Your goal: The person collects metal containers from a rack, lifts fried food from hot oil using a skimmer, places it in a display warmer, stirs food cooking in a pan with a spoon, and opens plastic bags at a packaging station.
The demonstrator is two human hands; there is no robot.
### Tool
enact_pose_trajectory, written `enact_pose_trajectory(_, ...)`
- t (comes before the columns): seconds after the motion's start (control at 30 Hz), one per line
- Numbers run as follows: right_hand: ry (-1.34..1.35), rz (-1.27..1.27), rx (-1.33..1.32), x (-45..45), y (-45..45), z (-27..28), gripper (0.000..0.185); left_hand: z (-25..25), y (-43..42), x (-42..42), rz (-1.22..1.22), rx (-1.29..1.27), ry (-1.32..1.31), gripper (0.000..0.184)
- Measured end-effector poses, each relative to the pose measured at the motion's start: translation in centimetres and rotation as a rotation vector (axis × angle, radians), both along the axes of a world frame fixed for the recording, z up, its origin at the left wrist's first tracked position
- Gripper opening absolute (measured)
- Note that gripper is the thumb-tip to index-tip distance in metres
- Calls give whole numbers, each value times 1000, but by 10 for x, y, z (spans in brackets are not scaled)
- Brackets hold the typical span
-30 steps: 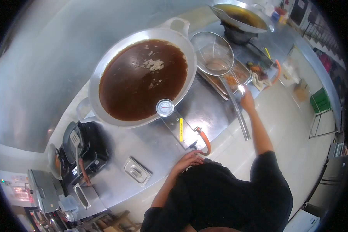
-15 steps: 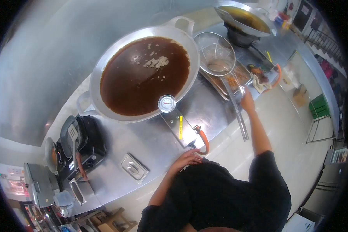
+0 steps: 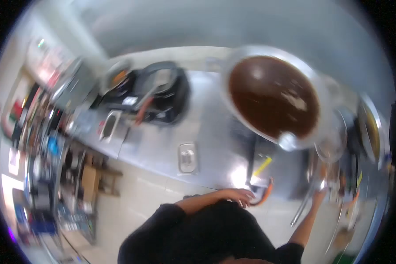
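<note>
A large metal wok (image 3: pixel 233 105) of dark brown oil sits on a burner, with pale froth floating on it. At its near rim is a dial thermometer (image 3: pixel 287 141), washed out by blur. My left hand (image 3: pixel 242 196) lies with fingers extended beside the orange hose (image 3: pixel 266 192) at the burner's front. Beyond the wok, my right hand (image 3: pixel 320 198) is at the counter edge by a metal tray (image 3: pixel 311 165), its fingers closed around something shiny and blurred. A round wire strainer (image 3: pixel 332 143) rests over the tray, its long handle (image 3: pixel 301 209) slanting toward me.
On the left stands a black portable stove (image 3: pixel 176 101) with a pan and a spatula (image 3: pixel 149 97). A small steel lid (image 3: pixel 188 158) lies on the steel counter (image 3: pixel 156 152). A second wok (image 3: pixel 368 127) is at far right. Crowded shelves (image 3: pixel 75 176) stand at left.
The view has swung left, bringing the portable stove and shelves further in and shifting the big wok right. Both hands stay near the same objects. The picture is now blurred.
</note>
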State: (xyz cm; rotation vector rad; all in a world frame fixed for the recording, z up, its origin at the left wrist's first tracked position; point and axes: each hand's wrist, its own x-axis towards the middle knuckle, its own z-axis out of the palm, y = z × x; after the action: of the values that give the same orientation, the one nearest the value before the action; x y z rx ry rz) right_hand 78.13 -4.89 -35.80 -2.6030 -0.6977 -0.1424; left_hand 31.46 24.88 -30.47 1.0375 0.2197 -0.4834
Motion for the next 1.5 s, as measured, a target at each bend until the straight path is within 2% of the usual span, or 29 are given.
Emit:
enact_pose_trajectory(0.07, -49, 34, 36, 0, 10, 13, 72, -9, 0, -1, 9, -7, -6, 55)
enact_pose_trajectory(0.13, -8, -35, 105, -15, 17, 27, 72, -7, -3, -1, 8, 18, -3, 57)
enact_pose_trajectory(0.23, 35, 11, 125, -17, 22, 39, 70, -19, -6, 0, 15, -66, 1, 56)
enact_pose_trajectory(0.43, 83, -49, 132, -19, 35, 52, 68, -15, -2, 1, -17, 17, -21, 54)
enact_pose_trajectory(0.83, -37, 10, 159, -10, 24, 36, 66, -12, 2, 0, -14, -22, -36, 53)
enact_pose_trajectory(0.93, -59, 25, 143, -11, 20, 37, 67, -16, 3, 0, -12, -21, -29, 54)
enact_pose_trajectory(1.0, 80, -136, 77, -11, 22, 39, 65, -13, 5, 0, -17, -52, -36, 55)
enact_pose_trajectory(1.03, 82, -85, -61, -34, 34, 73, 62, -4, 7, -3, -30, -31, -19, 56)
enact_pose_trajectory(1.07, -452, 61, -273, 58, -31, -45, 56, -4, 7, -4, -26, -42, -22, 57)
enact_pose_trajectory(1.1, -430, 50, -119, 45, -28, -35, 56, -6, 6, -3, -39, -57, -26, 57)
enact_pose_trajectory(1.13, -44, -79, -178, 5, 1, 31, 57, -2, 8, 0, -61, 3, -25, 56)
enact_pose_trajectory(1.17, -109, -190, -334, 17, -7, 12, 58, 0, 8, 2, -86, 62, -28, 55)
enact_pose_trajectory(1.2, -223, -7, -51, 22, -11, 13, 59, -8, 7, 3, -79, 9, -32, 52)
enact_pose_trajectory(1.23, -259, -76, -148, 18, -8, 22, 57, -17, 7, 3, -66, -37, -28, 49)
enact_pose_trajectory(1.3, -237, -76, 37, -8, 12, 76, 52, 11, 8, 5, -78, -48, 35, 45)
enact_pose_trajectory(1.33, -342, -61, 108, -14, 14, 87, 52, 23, 7, 6, -100, -31, 39, 45)
enact_pose_trajectory(1.4, -280, -131, 160, -29, 23, 117, 51, 38, 7, 6, -100, 17, 47, 43)
enact_pose_trajectory(1.5, -63, -166, 166, -33, 21, 134, 53, 31, 6, 6, -97, -31, 22, 42)
